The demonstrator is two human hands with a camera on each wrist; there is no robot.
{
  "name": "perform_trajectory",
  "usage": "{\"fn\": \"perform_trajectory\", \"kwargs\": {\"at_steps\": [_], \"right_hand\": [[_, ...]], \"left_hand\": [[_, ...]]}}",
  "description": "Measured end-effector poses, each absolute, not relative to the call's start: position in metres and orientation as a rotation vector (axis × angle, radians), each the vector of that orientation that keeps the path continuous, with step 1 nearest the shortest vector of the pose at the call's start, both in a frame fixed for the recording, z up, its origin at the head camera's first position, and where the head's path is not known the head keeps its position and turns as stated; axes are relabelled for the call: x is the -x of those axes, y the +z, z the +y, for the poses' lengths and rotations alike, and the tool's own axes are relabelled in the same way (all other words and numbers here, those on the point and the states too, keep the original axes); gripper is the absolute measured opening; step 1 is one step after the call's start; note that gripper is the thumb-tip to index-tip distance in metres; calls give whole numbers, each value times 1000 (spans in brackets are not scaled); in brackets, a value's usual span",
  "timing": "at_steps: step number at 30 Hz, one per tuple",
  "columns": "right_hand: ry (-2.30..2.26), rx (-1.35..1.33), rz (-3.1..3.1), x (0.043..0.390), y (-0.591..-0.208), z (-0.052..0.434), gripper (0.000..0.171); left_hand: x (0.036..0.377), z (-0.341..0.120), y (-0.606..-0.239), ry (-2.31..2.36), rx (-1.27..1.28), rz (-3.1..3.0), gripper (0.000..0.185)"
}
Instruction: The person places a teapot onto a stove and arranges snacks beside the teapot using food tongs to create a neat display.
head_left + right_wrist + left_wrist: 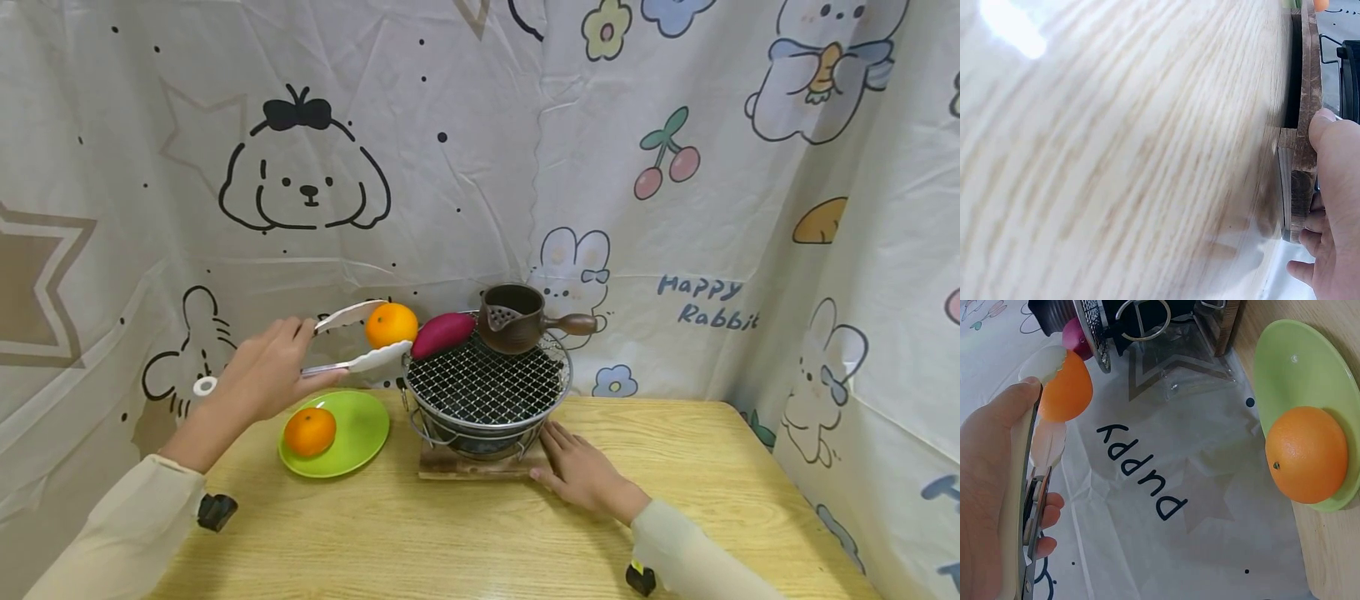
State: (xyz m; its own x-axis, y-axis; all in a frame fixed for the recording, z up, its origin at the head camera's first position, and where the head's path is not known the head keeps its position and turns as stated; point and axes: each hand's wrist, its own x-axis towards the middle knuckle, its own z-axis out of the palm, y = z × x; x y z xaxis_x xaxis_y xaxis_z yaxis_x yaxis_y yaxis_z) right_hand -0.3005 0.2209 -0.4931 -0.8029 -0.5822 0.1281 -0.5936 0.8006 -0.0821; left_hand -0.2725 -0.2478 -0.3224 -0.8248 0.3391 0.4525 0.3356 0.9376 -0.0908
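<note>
Tongs (352,342) pinch an orange (391,324) between their two pale tips, holding it in the air just left of the small round grill (487,385) and above the green plate (360,433). From the left wrist view the same orange (1066,387) sits clamped between the tong tips (1047,400), close to the grill's wire rim. The left hand (262,375) is raised off the table, forearm angled up from the lower left, thumb and fingers curled round the tong arms and squeezing them together. A second orange (310,431) lies on the plate below. On the grill's mesh rest a purple sweet potato (442,334) at the back left and a dark brown pot with a side handle (517,317) at the back. The grill stands on a wooden base (480,467) on the light wood table (675,500). The right hand (581,471) lies flat on the table, palm down with fingers straight, its fingertips and thumb touching the right corner of the wooden base; the right wrist view shows the thumb (1329,134) pressed against the base's edge (1304,94).
</note>
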Motion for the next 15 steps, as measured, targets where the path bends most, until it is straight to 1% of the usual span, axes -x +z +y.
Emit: {"fn": "perform_trajectory", "kwargs": {"at_steps": [5,15], "right_hand": [[183,-939,-2897,301,-494,221,76],[188,-933,-2906,301,-495,221,77]], "left_hand": [[272,-248,-319,9,484,-2610,84],[272,-243,-313,19,502,-2559,79]]}}
